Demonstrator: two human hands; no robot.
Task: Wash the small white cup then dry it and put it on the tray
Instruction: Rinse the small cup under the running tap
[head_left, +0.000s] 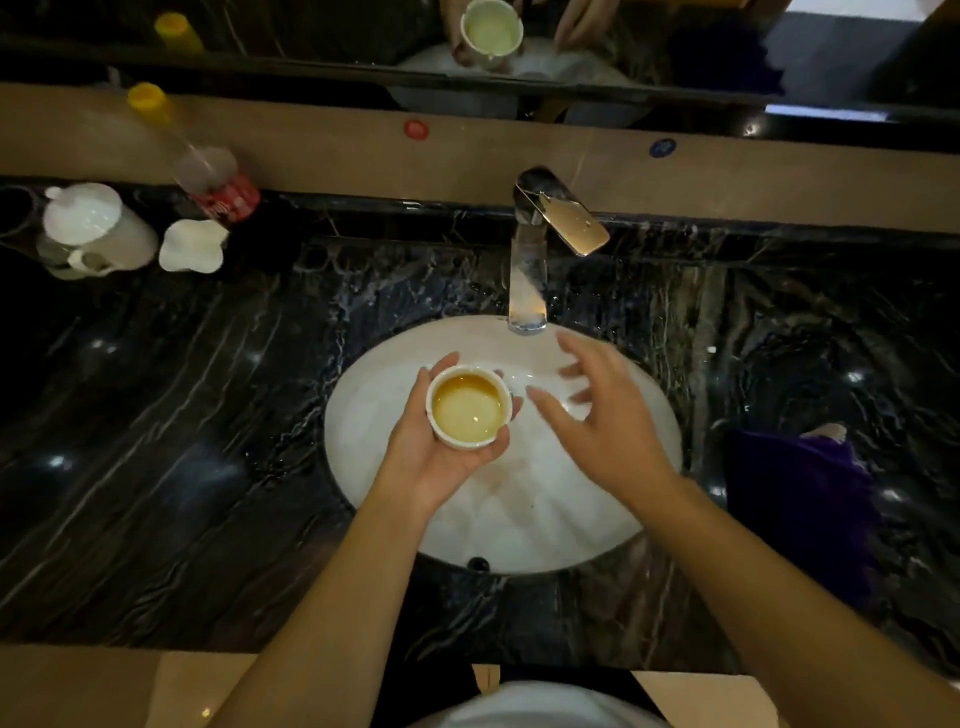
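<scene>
The small white cup (469, 406) is upright over the left half of the white oval sink (540, 514). Its inside looks yellowish and wet. My left hand (439, 441) cradles it from below, fingers and thumb curled round its wall. To the right of the cup, over the basin, my right hand (597, 415) hovers with fingers spread, holding nothing. It is just below the spout of the chrome faucet (530, 291). No water stream is visible. No tray is plainly in view.
A dark purple cloth (800, 509) lies on the black marble counter (156, 467) right of the sink. At the back left stand a white lidded pot (93, 228), a small white dish (193, 245) and a clear bottle with a yellow cap (197, 166). A mirror runs along the back.
</scene>
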